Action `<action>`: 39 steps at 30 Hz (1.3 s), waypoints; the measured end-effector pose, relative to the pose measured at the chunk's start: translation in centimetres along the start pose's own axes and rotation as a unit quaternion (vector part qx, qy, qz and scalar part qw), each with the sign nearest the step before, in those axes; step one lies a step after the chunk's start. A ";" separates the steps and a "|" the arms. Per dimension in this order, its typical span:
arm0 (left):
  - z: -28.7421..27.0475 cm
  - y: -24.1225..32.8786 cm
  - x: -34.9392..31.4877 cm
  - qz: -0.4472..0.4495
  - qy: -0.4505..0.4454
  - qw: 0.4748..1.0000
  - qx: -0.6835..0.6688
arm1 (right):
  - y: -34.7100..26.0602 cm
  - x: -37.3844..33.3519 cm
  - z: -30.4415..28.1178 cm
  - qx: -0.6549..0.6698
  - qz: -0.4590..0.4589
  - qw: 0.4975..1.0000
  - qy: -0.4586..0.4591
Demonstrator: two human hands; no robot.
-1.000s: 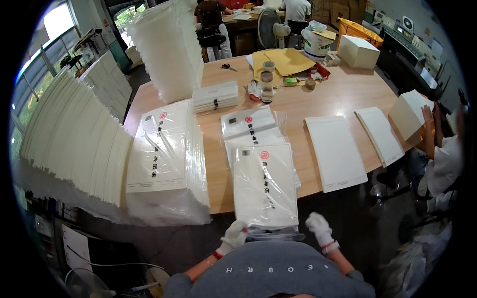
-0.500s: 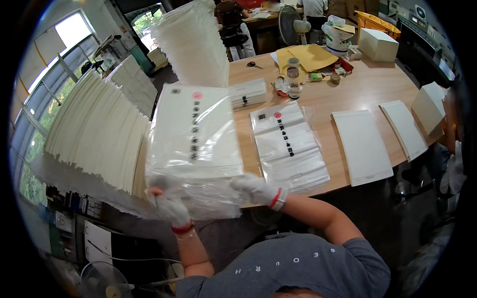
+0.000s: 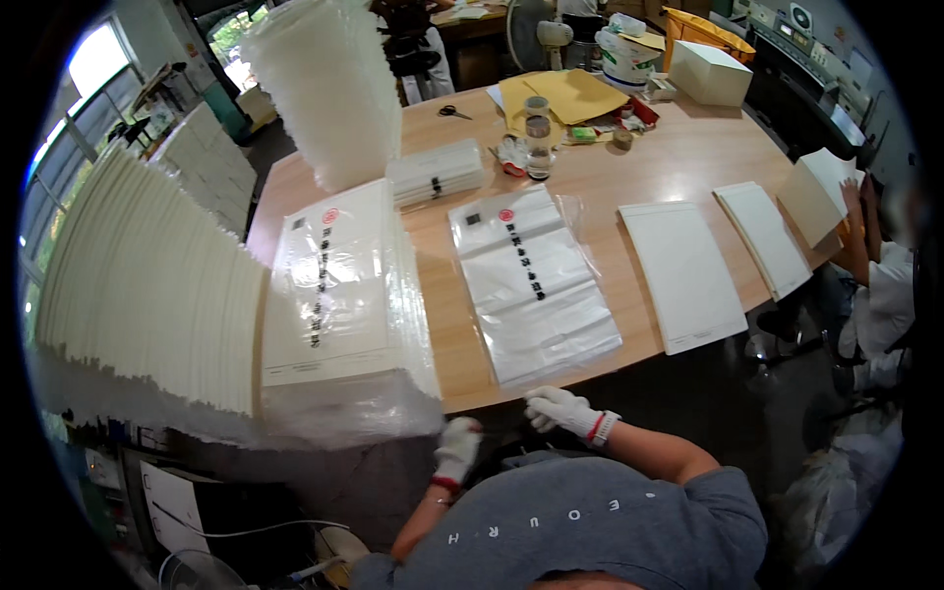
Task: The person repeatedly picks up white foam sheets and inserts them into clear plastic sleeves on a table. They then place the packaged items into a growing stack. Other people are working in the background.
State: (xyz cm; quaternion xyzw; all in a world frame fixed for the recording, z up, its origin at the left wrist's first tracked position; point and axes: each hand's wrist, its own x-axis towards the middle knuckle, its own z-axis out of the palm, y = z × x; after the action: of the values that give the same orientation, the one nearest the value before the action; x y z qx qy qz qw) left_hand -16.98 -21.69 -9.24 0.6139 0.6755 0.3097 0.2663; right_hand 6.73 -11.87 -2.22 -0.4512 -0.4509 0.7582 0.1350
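Observation:
My left hand, in a white glove with a red cuff, hangs just off the table's near edge with loosely bent fingers and nothing visible in it. My right hand, gloved the same way, is beside that edge, fingers loosely apart and empty. Beyond it lies a flat plastic bag with dark print and a red round mark. To the left rests a clear-bagged pack of white sheets, on top of a stack of similar packs. The bag's loose clear end drapes toward me.
Tall stacks of white sheets and clear bags stand left. On the table are a folded bundle, scissors, a water bottle, and paper stacks. Another person's hands handle white card at right.
Both hands have let go of the bagged pack, which now lies on the left stack. They have moved right and toward me. The view has shifted too.

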 end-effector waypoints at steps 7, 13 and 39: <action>8.7 12.1 13.5 0.291 0.002 0.940 0.179 | 3.4 -7.5 -6.0 0.200 0.006 0.958 0.204; 9.7 11.1 16.9 0.173 -0.153 0.955 0.188 | 3.9 -7.8 -6.9 0.249 -0.032 0.944 0.216; -0.6 22.8 25.0 0.193 0.029 0.979 -0.064 | -7.8 12.1 -8.8 -0.288 -0.388 0.805 0.343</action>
State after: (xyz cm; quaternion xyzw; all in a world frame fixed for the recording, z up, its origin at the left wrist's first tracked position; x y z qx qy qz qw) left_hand -4.88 4.33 8.70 0.7052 0.5305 0.4155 0.2206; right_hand 5.45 4.84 -4.38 -0.4874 -0.7104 0.2730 0.4280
